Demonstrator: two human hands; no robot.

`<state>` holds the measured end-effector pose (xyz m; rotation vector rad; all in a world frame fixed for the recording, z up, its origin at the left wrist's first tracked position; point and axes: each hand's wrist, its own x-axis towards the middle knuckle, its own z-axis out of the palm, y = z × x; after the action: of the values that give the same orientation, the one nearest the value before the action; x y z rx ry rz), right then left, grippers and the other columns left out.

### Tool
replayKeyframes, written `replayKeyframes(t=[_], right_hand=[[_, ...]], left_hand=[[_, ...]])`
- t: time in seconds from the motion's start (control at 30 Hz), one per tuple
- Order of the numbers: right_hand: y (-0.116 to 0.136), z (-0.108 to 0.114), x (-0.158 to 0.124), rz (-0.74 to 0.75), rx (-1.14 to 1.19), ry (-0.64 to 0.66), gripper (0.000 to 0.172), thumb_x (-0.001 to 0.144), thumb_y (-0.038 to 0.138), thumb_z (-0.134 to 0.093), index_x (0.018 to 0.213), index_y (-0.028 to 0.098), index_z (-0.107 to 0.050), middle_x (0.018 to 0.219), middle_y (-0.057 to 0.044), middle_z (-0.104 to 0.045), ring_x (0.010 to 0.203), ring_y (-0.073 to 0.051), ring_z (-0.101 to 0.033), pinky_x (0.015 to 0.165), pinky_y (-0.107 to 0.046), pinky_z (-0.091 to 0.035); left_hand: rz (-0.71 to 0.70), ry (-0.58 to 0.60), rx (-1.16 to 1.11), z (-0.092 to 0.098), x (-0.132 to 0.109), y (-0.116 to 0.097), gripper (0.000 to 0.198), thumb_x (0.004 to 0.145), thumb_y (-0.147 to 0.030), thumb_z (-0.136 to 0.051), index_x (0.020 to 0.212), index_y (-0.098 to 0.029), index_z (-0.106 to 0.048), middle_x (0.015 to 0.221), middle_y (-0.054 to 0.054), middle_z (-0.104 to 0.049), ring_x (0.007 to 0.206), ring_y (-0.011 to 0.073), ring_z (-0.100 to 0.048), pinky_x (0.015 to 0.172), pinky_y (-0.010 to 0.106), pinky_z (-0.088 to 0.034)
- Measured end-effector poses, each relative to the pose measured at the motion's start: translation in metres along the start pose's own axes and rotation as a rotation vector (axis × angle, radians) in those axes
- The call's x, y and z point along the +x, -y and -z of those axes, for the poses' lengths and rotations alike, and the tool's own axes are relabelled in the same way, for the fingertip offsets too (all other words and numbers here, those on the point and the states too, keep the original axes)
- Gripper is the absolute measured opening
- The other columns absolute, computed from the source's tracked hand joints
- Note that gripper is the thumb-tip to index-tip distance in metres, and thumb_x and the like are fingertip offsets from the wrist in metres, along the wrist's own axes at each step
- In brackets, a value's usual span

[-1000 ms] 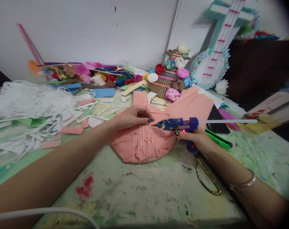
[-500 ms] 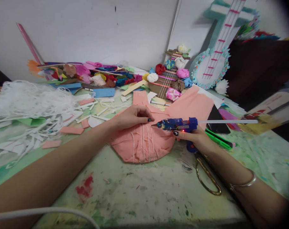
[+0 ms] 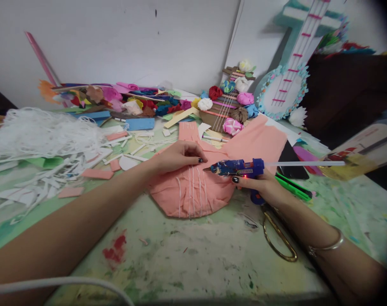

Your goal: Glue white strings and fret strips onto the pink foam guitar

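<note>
So stained tbl, wall, R hand grips glue gun, L hand grip unclear.

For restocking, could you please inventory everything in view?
glue gun: one, blue, centre
glue stick: one, translucent, gun's rear
guitar-shaped craft: one, salmon, centre
sheet: one, salmon, behind glue gun
cord heap: one, white, left
scraps: many, mostly white, left
paper flowers: many, mixed, back
flowered guitar craft: one, brown, back
tall guitar craft: one, teal, back right
scissors: one, gold handle, front right
utility knife: one, green, right
cable: one, white, front left
table: one, green, underneath
bracelet: one, silver, right wrist
left hand: one, black nail, on craft
right hand: one, black nail, holding gun
</note>
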<state>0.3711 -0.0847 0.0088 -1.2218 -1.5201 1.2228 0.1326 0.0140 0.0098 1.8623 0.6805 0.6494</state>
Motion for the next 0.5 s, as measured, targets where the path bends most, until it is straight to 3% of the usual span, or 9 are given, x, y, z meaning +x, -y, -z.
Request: replayKeyframes(t=[0.17,0.5], right_hand=[[-0.0027,0.0007,0.0012,-0.031,-0.032,-0.010,0.022,0.071,0.032,-0.073,0.091,0.025,-0.075,0.090,0.000,-0.074,0.085,-0.019,-0.066,0.072,-0.029,-0.051],[-0.0017,-0.0001,0.0001,-0.038,-0.004,-0.037,0.029,0.068,0.034,-0.076,0.095,0.024,-0.074,0.089,-0.001,-0.074,0.084,-0.020,-0.066,0.074,-0.029,-0.051]], left_hand=[[-0.007,0.004,-0.004,0.0003,0.0002,0.0005,0.013,0.078,-0.015,-0.063,0.089,-0.011,-0.068,0.092,0.009,-0.070,0.085,0.0149,-0.064,0.078,0.029,-0.049],[0.010,0.016,-0.004,0.0006,0.0002,-0.0017,0.013,0.078,-0.015,-0.061,0.089,-0.011,-0.068,0.093,0.009,-0.070,0.086,0.0145,-0.064,0.078,0.029,-0.049]])
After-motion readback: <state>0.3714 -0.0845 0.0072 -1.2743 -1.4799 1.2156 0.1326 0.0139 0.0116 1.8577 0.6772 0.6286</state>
